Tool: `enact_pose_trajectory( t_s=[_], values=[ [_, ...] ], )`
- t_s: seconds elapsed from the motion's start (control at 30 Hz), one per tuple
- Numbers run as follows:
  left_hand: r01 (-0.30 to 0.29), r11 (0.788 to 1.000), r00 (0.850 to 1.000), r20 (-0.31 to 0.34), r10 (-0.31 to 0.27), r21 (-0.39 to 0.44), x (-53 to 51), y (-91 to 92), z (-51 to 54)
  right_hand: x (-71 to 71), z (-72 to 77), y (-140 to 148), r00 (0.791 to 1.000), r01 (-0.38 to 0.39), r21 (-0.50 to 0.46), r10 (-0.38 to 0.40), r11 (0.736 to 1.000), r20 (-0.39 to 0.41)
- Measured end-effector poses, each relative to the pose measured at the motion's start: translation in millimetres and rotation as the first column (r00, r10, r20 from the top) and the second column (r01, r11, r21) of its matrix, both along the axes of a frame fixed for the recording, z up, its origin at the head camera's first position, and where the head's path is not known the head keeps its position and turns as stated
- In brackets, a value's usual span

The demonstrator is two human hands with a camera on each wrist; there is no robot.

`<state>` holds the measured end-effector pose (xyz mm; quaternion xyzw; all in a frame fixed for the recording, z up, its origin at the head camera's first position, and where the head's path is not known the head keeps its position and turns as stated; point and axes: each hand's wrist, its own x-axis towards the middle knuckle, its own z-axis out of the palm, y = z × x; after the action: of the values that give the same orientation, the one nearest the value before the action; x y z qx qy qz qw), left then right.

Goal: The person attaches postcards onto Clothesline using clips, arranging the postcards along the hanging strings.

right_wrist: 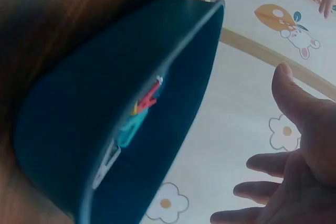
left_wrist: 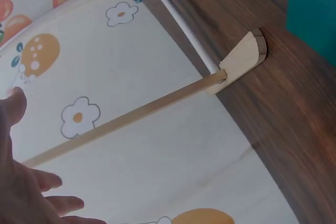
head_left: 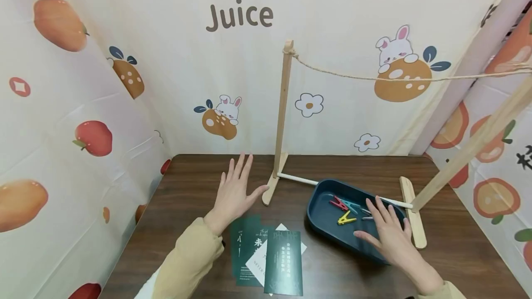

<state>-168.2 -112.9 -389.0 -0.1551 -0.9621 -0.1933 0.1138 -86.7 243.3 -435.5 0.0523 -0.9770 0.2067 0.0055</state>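
My left hand (head_left: 235,191) is held above the table with its fingers spread and nothing in it, left of the wooden post. Over the right part of a dark blue tray (head_left: 328,232) hovers my right hand (head_left: 389,234), fingers spread and holding nothing. Inside the tray lie several clothespins: a red one (head_left: 340,203), a teal one (head_left: 351,206), a yellow one (head_left: 346,218) and pale ones partly hidden by the hand. Below the left hand, several cards overlap on the table, the topmost a dark green card (head_left: 284,262) over a white card (head_left: 256,262).
A wooden post (head_left: 283,109) on a foot (head_left: 275,183) carries a string (head_left: 341,75) to a second slanting post (head_left: 469,151) at the right. A white rod (head_left: 297,179) runs low between them, partly behind the tray. Printed curtains surround the brown table (head_left: 187,174).
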Motion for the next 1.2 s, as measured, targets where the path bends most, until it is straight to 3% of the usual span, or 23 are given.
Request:
enact_pose_trajectory(
  t_s=[0.17,0.5,0.83,1.2],
  values=[
    [-0.009,0.998,1.000,-0.007,0.009,0.060,-16.5,4.4,2.7,4.0,-9.7,-6.7,1.000,-0.017,-0.021,0.017,1.000,-0.022],
    [0.012,0.979,0.995,-0.101,0.008,0.203,-46.0,15.8,3.2,9.6,-30.5,-17.3,0.994,-0.060,-0.082,0.052,0.995,-0.092],
    [0.097,0.910,0.987,-0.158,-0.035,0.404,-72.7,30.4,0.7,12.6,-46.9,-23.4,0.979,-0.098,-0.096,0.079,0.991,-0.186],
    [0.136,0.846,0.983,-0.175,-0.051,0.516,-97.1,48.9,-5.1,11.3,-58.2,-28.2,0.992,-0.040,-0.111,0.026,0.993,-0.123]
  ],
)
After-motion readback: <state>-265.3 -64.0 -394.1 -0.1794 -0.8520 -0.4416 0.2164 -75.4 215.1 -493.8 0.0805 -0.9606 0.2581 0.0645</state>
